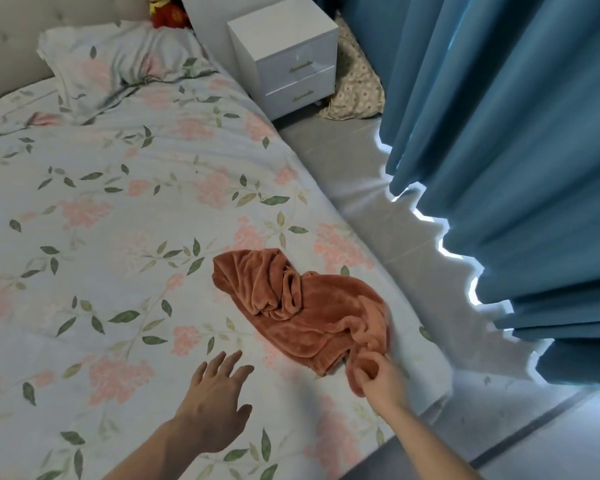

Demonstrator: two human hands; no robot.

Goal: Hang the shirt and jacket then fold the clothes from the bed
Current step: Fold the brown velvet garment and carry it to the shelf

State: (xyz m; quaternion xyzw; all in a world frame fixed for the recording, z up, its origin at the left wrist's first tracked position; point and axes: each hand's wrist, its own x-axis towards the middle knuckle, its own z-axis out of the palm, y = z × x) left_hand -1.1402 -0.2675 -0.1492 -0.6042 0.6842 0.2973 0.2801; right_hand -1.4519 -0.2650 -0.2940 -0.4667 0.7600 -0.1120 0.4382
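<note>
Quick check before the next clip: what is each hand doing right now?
Left hand: open, fingers spread above the floral bedsheet, holding nothing.
Right hand: pinching the near edge of the crumpled rust-orange fleece garment.

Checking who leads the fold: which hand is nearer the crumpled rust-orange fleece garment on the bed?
Right. The right hand pinches the near edge of the crumpled rust-orange fleece garment. The left hand hovers open over the floral bedsheet, apart from it.
</note>
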